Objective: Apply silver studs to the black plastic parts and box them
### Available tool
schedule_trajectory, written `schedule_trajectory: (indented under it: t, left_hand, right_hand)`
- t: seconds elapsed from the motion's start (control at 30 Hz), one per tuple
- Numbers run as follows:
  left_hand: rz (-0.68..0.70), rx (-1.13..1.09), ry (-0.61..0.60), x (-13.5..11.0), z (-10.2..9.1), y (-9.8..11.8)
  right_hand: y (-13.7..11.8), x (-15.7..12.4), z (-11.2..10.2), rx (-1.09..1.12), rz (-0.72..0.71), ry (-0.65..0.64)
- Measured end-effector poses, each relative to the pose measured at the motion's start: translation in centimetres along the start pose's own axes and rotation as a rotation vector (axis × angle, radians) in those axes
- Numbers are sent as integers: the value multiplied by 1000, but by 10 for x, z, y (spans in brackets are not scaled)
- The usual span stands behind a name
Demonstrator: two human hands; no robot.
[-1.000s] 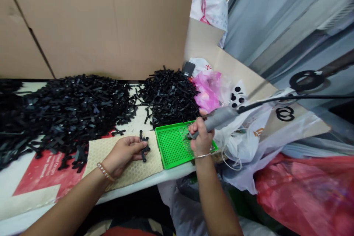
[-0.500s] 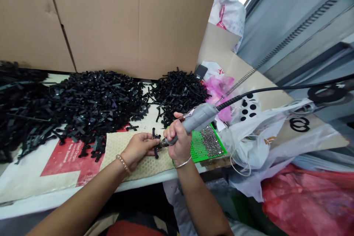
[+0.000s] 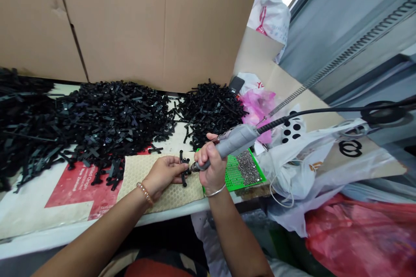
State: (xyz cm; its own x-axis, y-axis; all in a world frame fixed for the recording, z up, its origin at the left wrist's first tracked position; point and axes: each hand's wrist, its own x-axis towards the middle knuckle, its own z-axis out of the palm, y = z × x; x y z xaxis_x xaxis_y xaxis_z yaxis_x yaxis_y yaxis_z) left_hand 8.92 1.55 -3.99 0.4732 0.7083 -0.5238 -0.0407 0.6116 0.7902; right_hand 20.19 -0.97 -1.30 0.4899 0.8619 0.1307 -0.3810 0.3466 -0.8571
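My left hand (image 3: 165,172) pinches a small black plastic part (image 3: 182,156) with knobbed ends, just above a beige honeycomb-textured mat (image 3: 143,181). Wrapped round a grey electric screwdriver (image 3: 238,139) is my right hand (image 3: 212,164). The screwdriver slants down to the left, and its tip is at the black part beside my left fingertips. Whether the bit touches a screw is too small to tell. Right of my right hand lies a green perforated screw tray (image 3: 231,175) with many small silver screws (image 3: 248,168) in its right half.
Heaps of black parts (image 3: 113,121) and a smaller heap (image 3: 211,110) lie along a cardboard wall (image 3: 130,21). A coiled spring (image 3: 338,56) and black cable (image 3: 325,109) run from the screwdriver to the upper right. Plastic bags (image 3: 292,169) crowd the table's right end.
The screwdriver and my right hand have shifted very slightly right, its tip drawing a little away from the part. My left hand keeps the black part in nearly the same place.
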Motion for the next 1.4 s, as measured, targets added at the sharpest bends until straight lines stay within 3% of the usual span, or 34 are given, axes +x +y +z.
schedule_trajectory:
  t: [0.63, 1.07, 1.23, 1.4]
  left_hand:
    - [-5, -18, 32, 0, 0, 0]
    - [-12, -44, 23, 5, -1, -3]
    - [-1, -27, 40, 5, -2, -4]
    - [2, -9, 13, 1, 0, -2]
  right_hand:
    - [3, -8, 0, -52, -24, -62]
    - [12, -3, -9, -74, 78, -284]
    - [23, -8, -10, -139, 74, -313]
    - [-7, -6, -14, -153, 5, -219]
